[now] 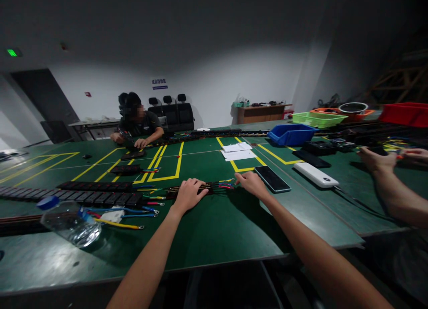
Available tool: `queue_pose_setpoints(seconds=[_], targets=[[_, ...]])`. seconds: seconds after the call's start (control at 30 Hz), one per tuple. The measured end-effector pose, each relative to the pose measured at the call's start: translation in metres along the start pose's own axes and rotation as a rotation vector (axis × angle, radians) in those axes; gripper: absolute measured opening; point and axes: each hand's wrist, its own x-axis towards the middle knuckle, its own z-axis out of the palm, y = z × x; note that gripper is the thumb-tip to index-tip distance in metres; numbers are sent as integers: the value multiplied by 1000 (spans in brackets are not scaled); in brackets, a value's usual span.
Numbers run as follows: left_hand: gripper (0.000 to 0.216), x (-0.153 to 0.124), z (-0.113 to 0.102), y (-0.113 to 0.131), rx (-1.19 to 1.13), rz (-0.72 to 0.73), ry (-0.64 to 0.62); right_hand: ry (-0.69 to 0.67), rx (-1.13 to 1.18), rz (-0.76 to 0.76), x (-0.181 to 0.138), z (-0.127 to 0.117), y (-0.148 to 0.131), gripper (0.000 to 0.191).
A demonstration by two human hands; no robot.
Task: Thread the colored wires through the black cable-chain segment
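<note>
My left hand lies over a dark bundle of cables, its fingers bent across the top and the thumb stretched to the right. Yellow, blue and red wire ends stick out of the bundle's right end. Beside these ends is my right hand, fingers curled together; whatever is between its fingertips is too small to make out. Left of my left hand, rows of black blocks end in coloured wires with metal ring terminals. A phone lies just right of my right hand.
A tilted clear bottle is at the left front. Right of the phone are a white power bank with a cable and a co-worker's hands. Papers, a blue bin and another person are farther back.
</note>
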Motion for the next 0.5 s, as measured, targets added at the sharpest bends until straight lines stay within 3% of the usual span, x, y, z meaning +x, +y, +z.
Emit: queue_pose_setpoints(seconds=[0.3,0.37,0.5], targets=[[39,0,-3,2,-12,-15,-14,-124,647,5,2,-1,-2,59],[39,0,-2,2,-12,-17,-13,-125,648,19,2,-1,-1,58],[40,0,-2,1,-20,-13,-8,-26,429,-25,7,2,4,54]])
